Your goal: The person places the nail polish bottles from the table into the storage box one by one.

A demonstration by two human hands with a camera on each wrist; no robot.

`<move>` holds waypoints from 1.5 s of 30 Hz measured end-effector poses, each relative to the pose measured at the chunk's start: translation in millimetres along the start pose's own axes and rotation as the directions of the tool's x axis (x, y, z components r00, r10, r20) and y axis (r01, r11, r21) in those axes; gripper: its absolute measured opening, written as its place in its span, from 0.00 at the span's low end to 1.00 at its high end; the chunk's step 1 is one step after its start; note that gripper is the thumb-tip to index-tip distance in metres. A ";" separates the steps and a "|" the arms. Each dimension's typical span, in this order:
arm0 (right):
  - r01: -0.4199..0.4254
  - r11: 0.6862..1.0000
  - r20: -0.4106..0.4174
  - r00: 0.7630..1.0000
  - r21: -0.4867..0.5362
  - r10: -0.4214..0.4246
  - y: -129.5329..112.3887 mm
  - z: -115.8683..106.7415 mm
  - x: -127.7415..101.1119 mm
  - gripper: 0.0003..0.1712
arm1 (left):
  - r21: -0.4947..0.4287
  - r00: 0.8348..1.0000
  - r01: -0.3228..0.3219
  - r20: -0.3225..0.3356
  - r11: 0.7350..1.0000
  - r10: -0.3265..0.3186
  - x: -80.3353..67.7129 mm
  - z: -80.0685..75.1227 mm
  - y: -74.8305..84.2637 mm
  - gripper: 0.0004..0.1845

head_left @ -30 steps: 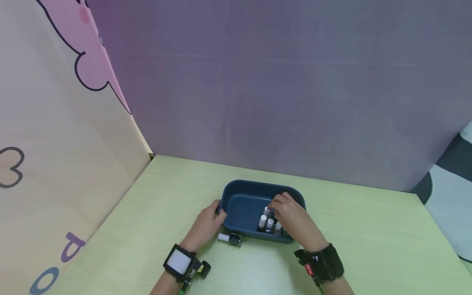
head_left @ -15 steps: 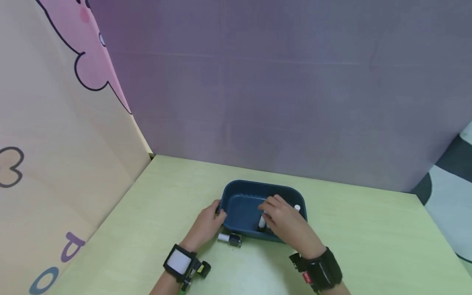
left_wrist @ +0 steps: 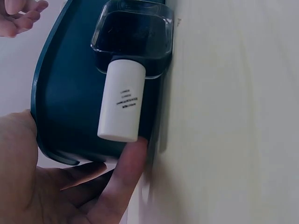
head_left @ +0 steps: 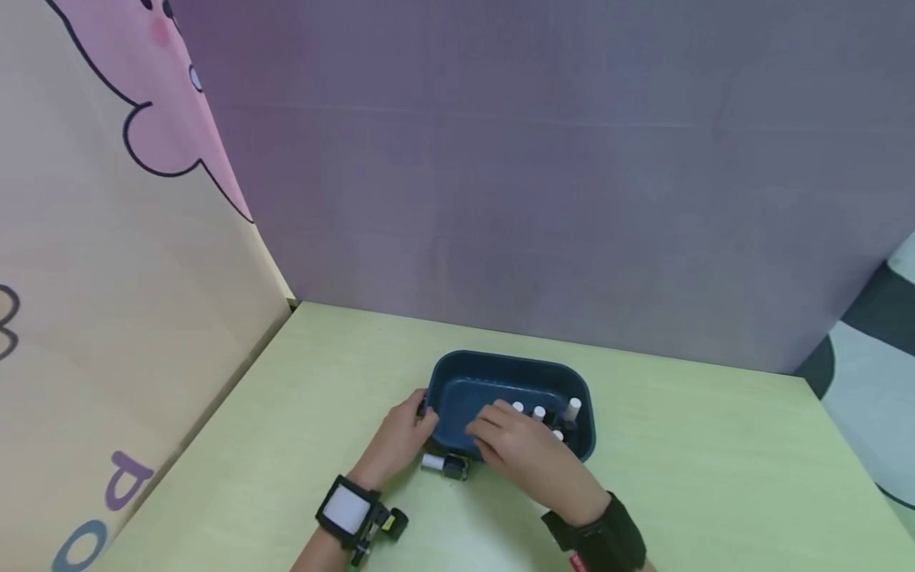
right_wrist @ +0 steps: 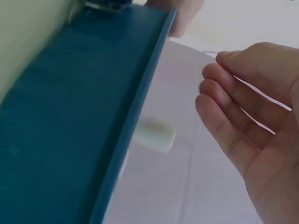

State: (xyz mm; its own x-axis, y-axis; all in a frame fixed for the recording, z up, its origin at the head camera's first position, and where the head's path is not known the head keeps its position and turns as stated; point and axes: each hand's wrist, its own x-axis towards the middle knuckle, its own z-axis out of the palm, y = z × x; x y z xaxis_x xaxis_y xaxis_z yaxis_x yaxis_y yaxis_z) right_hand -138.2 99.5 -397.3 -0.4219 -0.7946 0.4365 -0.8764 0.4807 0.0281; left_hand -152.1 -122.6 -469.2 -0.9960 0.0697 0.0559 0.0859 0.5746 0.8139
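Pale green table (head_left: 715, 477), matte, bare at the near edge where both forearms come in. Left hand (head_left: 400, 437) rests at the near-left corner of the dark blue bin (head_left: 457, 381), fingers relaxed and straight against its wall and gripping nothing, likely steadying the bin against sliding. In the left wrist view one finger (left_wrist: 122, 179) lies along the table by the bin's base, its tip just at the white cap of a loose bottle (head_left: 445, 463). That bottle lies on its side on the table, touching the bin's near wall, outside it.

Right hand (head_left: 518, 445) hovers over the bin's near rim, fingers loosely open, palm empty; the right wrist view confirms nothing held.

Further in, along the bin's right end, several white-capped bottles (head_left: 554, 417) stand upright, close together. Beyond the far edge, a purple panel (head_left: 572, 159).
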 end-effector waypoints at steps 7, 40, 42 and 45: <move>0.041 0.999 0.078 0.996 -0.020 -0.039 -14.4 5.9 5.9 0.09 | 0.005 1.000 -0.005 -0.009 1.000 0.005 2.4 0.4 -0.5 0.24; 0.020 0.995 0.219 0.975 0.094 -0.040 -31.7 38.5 6.4 0.13 | 0.005 1.000 -0.017 -0.017 1.000 0.017 2.5 2.0 -6.2 0.24; 0.042 0.996 0.206 0.977 0.076 -0.056 -32.0 39.1 6.3 0.12 | 0.014 0.999 -0.023 -0.025 1.000 0.023 2.6 2.3 -6.5 0.23; 0.067 0.997 0.190 0.979 0.045 -0.074 -33.1 38.8 6.2 0.10 | 0.026 0.999 -0.031 -0.036 0.999 0.032 2.6 2.6 -6.4 0.21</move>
State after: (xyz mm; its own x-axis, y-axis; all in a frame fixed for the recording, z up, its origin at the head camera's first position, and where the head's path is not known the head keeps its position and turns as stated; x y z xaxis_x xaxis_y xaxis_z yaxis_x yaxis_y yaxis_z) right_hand -120.9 64.3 -430.4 -0.3923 -0.8840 0.2545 -0.9122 0.4094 0.0162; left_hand -155.2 -124.0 -475.8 -0.9930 0.0589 0.1024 0.1173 0.5930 0.7966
